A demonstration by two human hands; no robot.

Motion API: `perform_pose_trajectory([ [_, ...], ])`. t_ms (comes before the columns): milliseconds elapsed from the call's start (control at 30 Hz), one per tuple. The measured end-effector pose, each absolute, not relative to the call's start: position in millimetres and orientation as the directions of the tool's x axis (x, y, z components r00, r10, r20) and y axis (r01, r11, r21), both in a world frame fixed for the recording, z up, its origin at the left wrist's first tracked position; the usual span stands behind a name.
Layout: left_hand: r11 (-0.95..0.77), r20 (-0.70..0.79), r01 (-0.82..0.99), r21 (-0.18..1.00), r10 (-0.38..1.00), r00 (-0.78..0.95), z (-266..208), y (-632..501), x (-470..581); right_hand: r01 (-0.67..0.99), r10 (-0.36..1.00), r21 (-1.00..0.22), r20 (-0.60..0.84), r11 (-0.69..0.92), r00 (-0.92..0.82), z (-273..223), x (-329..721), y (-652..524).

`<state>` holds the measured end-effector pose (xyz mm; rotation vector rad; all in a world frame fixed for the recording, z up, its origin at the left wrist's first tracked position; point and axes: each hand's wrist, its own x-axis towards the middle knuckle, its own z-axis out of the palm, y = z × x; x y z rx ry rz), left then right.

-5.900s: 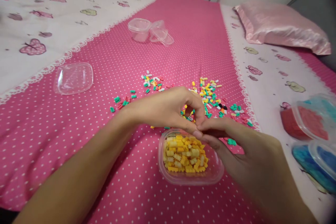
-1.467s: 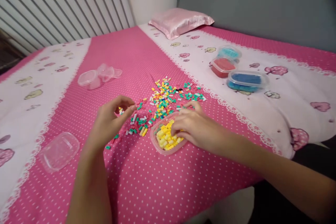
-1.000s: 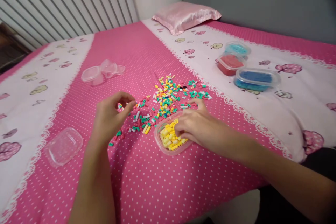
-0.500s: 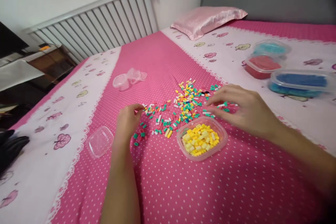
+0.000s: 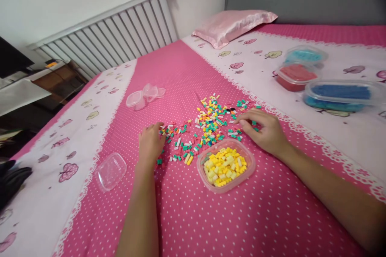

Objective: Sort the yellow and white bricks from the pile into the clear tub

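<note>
Small building bricks (image 5: 211,122) in yellow, green, red and white lie scattered in a loose pile on the pink dotted bedspread. At the pile's left edge, my left hand (image 5: 151,140) rests low among the bricks, thumb apart from the fingers and no brick visible in it. On the right side, my right hand (image 5: 267,131) touches the pile with bent index finger and thumb, a gap between them. Just in front of the pile stands a clear plastic tub (image 5: 252,170) filled with yellow and pale yellow bricks (image 5: 226,164).
A clear lid (image 5: 111,172) lies left of my left forearm. Empty-looking clear containers (image 5: 135,99) sit beyond the pile. To the right are lidded boxes of red pieces (image 5: 297,76), blue pieces (image 5: 339,94) and turquoise pieces (image 5: 304,55). A pink pillow (image 5: 233,26) lies farther back.
My right hand has lowered toward the bed, its fingers now down at the bricks. My left hand's thumb and fingers have spread from a pinch-like pose. The view has shifted slightly.
</note>
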<state>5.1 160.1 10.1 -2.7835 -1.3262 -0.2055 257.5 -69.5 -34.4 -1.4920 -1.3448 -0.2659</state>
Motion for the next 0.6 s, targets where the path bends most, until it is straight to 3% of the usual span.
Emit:
perform_pose_trajectory([
  [333,-0.611,0.057,0.79,-0.045,0.788,0.613,10.8,163.4,2.9,0.806,0.599,-0.559,0.718,0.194,0.354,-36.2,259.1,-67.3],
  [600,-0.561,0.1,0.827,-0.044,0.821,0.562,11.4,163.6,8.3,0.799,0.621,-0.57,0.701,0.192,0.351,-34.5,257.8,-67.9],
])
